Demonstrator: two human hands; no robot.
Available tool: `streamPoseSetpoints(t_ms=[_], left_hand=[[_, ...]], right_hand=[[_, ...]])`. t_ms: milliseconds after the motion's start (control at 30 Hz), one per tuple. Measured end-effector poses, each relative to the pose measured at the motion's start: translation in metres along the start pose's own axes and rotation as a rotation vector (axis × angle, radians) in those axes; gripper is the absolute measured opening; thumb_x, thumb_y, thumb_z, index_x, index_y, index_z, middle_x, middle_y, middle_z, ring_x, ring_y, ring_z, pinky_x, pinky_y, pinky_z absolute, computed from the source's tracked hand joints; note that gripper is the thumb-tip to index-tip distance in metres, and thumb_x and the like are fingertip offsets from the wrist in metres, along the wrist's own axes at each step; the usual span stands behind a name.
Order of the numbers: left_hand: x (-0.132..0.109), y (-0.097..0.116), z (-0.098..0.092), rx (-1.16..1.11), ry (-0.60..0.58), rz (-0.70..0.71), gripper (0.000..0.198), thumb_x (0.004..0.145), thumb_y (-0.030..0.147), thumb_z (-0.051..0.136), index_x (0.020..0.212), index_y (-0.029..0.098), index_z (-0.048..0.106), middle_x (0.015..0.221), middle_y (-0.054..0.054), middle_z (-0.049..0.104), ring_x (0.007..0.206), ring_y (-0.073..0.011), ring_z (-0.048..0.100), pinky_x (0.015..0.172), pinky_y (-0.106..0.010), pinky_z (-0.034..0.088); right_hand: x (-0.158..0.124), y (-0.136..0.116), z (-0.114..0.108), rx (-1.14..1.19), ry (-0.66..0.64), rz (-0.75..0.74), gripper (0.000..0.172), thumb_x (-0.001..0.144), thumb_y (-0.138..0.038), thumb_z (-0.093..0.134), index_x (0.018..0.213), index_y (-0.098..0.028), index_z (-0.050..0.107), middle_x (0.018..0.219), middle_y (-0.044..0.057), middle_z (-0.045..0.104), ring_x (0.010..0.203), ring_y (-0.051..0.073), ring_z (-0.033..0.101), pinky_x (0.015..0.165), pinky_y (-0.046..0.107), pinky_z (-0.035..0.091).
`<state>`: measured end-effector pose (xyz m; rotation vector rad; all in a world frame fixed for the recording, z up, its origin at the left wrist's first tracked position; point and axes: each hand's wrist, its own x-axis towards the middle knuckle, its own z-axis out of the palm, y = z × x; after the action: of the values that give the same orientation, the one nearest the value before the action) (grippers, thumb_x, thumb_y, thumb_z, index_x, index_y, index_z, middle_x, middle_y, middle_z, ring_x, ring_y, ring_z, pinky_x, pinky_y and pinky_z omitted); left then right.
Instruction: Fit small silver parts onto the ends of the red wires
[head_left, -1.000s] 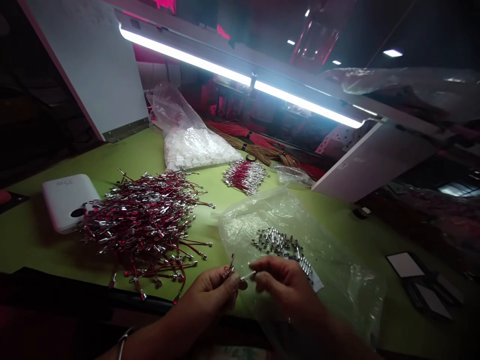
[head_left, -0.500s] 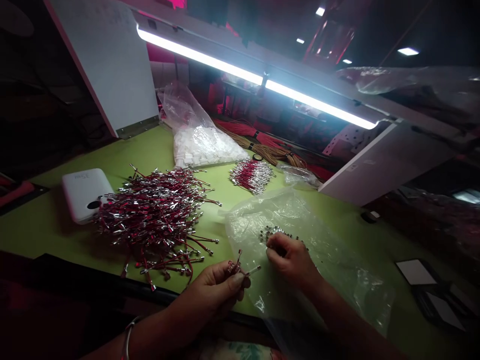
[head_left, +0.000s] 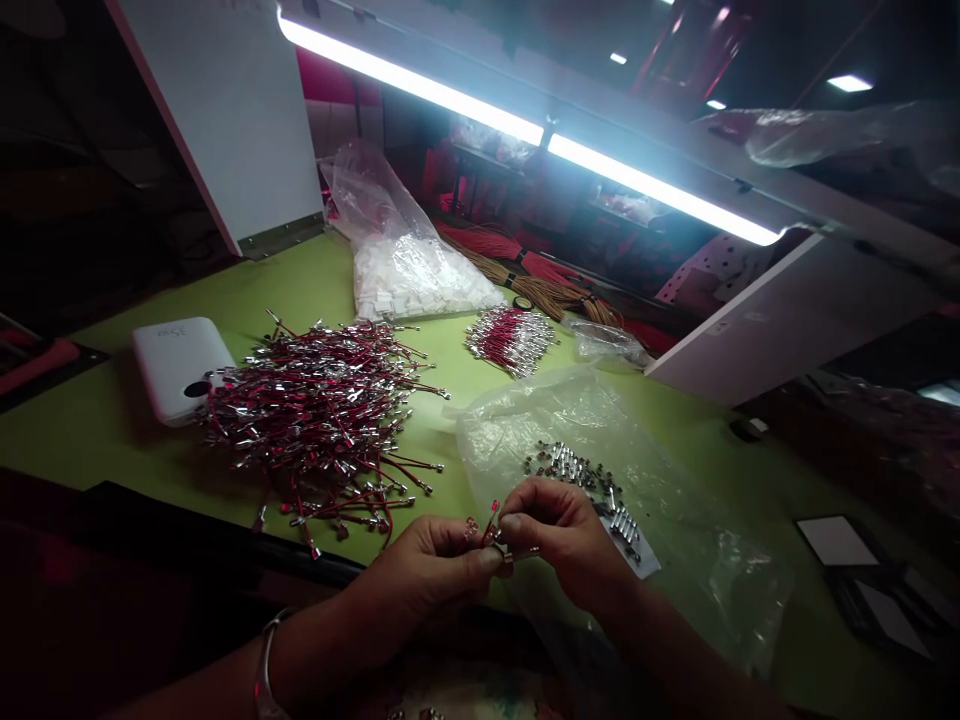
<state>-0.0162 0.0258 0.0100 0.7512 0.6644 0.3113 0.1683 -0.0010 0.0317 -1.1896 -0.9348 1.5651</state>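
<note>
My left hand (head_left: 442, 570) is closed in a pinch on a few short red wires (head_left: 491, 520) with shiny metal terminals at their ends. Right against it, my right hand (head_left: 566, 535) has thumb and forefinger pressed together by the wire ends; whatever lies between those fingertips is too small to make out. Beyond the right hand, small metal parts (head_left: 574, 465), some of them slim and silvery, are scattered on a clear plastic bag (head_left: 502, 425). To the left rises a large heap of red wires with metal terminals (head_left: 315, 400).
A white power bank (head_left: 184, 360) touches the heap's left side. Farther back lie a bag of white plastic pieces (head_left: 420, 280), a neat bundle of terminal-ended red wires (head_left: 510, 340) and long brown cable bundles (head_left: 551, 295). A lit tube lamp (head_left: 420, 80) crosses overhead.
My right hand has moved left and toward me, from the scattered metal parts to the wires in my left hand. The small parts and a pale slip beneath some of them now show more fully.
</note>
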Motion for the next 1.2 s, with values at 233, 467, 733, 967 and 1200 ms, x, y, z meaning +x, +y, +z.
streamPoseSetpoints(t_ms=[233, 467, 733, 967, 1200], left_hand=[[-0.002, -0.004, 0.000, 0.008, 0.023, -0.031, 0.042, 0.069, 0.052, 0.082, 0.072, 0.014, 0.066, 0.051, 0.006, 0.047, 0.041, -0.0040, 0.027, 0.042, -0.022, 0.013], [-0.003, -0.015, 0.003, 0.055, 0.014, -0.032, 0.049, 0.065, 0.058, 0.083, 0.068, 0.013, 0.065, 0.053, 0.005, 0.047, 0.049, -0.0068, 0.033, 0.048, -0.024, 0.018], [0.003, -0.016, -0.002, 0.180, 0.052, 0.055, 0.048, 0.075, 0.060, 0.074, 0.065, 0.016, 0.057, 0.051, 0.007, 0.045, 0.047, -0.0068, 0.028, 0.046, -0.024, 0.017], [0.000, -0.014, -0.001, 0.219, 0.093, 0.077, 0.048, 0.074, 0.062, 0.072, 0.065, 0.017, 0.056, 0.049, 0.008, 0.044, 0.044, -0.0063, 0.027, 0.043, -0.024, 0.016], [0.007, -0.001, 0.006, 0.110, 0.162, 0.118, 0.047, 0.071, 0.060, 0.075, 0.084, 0.017, 0.062, 0.049, 0.008, 0.050, 0.039, -0.0047, 0.026, 0.039, -0.021, 0.013]], right_hand=[[-0.010, -0.001, -0.002, -0.462, 0.039, -0.161, 0.015, 0.079, -0.026, 0.075, 0.071, -0.016, 0.069, 0.061, 0.001, 0.067, 0.055, 0.013, 0.059, 0.052, 0.024, 0.043], [-0.019, -0.009, -0.001, -0.803, -0.079, -0.312, 0.011, 0.082, -0.019, 0.071, 0.072, -0.017, 0.070, 0.065, -0.001, 0.068, 0.058, 0.011, 0.058, 0.056, 0.023, 0.041], [-0.023, -0.003, -0.003, -0.582, 0.046, -0.112, 0.014, 0.077, -0.021, 0.076, 0.065, -0.016, 0.069, 0.058, -0.003, 0.063, 0.056, 0.010, 0.052, 0.052, 0.022, 0.038], [-0.028, 0.004, 0.002, -0.631, 0.056, -0.093, 0.024, 0.076, -0.025, 0.078, 0.060, -0.016, 0.063, 0.056, -0.004, 0.057, 0.055, 0.009, 0.047, 0.050, 0.020, 0.034], [-0.002, -0.013, -0.030, -1.119, 0.058, -0.188, 0.017, 0.095, -0.027, 0.056, 0.089, -0.017, 0.068, 0.076, 0.003, 0.072, 0.066, 0.015, 0.065, 0.062, 0.023, 0.048]])
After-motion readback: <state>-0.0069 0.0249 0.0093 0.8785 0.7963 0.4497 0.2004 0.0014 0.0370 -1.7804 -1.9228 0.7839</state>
